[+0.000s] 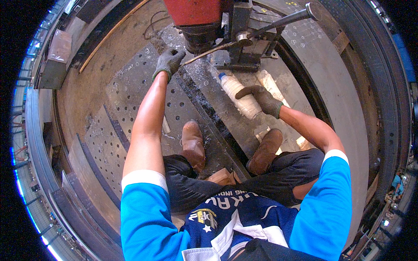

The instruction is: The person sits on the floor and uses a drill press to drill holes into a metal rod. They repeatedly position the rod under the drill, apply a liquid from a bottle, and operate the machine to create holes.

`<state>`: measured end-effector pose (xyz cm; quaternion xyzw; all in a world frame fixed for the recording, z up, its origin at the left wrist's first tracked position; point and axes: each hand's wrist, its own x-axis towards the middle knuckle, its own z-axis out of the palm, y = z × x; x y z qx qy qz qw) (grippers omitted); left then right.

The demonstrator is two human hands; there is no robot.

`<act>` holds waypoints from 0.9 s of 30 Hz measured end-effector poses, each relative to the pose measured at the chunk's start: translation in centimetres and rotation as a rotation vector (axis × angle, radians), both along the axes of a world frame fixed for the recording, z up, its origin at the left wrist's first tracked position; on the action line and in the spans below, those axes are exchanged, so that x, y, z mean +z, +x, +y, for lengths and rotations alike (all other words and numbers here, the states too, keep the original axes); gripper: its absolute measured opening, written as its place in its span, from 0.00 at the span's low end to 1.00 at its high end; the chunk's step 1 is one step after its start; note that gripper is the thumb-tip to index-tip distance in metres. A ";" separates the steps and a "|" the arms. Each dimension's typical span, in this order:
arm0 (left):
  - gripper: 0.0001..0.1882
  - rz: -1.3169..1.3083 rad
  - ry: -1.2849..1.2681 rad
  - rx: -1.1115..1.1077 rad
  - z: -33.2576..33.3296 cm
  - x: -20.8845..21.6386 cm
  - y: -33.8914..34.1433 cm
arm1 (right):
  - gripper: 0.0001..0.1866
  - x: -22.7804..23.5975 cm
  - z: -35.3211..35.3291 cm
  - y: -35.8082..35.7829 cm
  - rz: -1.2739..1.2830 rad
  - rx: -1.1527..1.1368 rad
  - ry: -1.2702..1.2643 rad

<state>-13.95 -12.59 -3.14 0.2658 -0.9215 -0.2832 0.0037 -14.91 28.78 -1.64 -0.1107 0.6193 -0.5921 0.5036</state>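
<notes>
My left hand, in a dark grey glove, is closed at the near end of a thin metal feed lever. The lever runs to the hub of a drilling machine with a red motor housing. In my right hand, gloved likewise, is a bottle wrapped in cream-coloured material, tilted with its blue cap toward the machine. One finger or thumb lies across the bottle; the others are hidden. A thin pale line reaches from the cap toward the drill's lower end. A perforated steel plate lies below.
Another lever with a knobbed end sticks out to the right. A pale, dirty strip lies beside the bottle. My boots rest on the steel amid metal shavings. Long dark gaps and raised steel edges run between the plates.
</notes>
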 end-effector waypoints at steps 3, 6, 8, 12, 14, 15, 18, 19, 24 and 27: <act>0.32 -0.001 0.003 0.000 0.1 0.2 0.1 | 0.20 -1.3 0.4 -0.1 0.061 0.014 -0.024; 0.33 -0.001 0.017 0.003 0.2 0.4 0.2 | 0.23 -2.4 0.7 -0.3 -0.014 0.005 -0.142; 0.33 0.002 0.008 0.001 0.3 0.4 0.2 | 0.24 -2.7 0.7 -0.4 0.035 0.009 -0.076; 0.33 0.012 0.002 0.004 0.4 0.4 0.1 | 0.27 -2.3 0.6 -0.2 0.077 0.003 -0.106; 0.33 -0.013 -0.004 0.004 0.4 0.5 0.2 | 0.26 -2.0 0.5 -0.1 0.080 0.011 -0.045; 0.33 -0.016 0.003 -0.003 0.4 0.7 0.2 | 0.26 -1.8 0.5 -0.1 0.082 0.021 -0.036; 0.33 -0.020 0.011 -0.009 0.6 1.0 0.2 | 0.22 -1.6 0.5 -0.2 0.087 0.023 -0.095; 0.33 -0.006 0.022 0.000 0.7 1.0 0.3 | 0.22 -1.7 0.5 -0.3 0.094 0.023 -0.105; 0.35 0.150 -0.037 -0.001 1.8 1.5 1.5 | 0.20 -2.7 0.6 -0.6 0.099 0.035 -0.039; 0.36 0.169 -0.109 -0.175 2.7 2.6 3.3 | 0.19 -3.3 0.5 -0.9 0.111 0.052 -0.010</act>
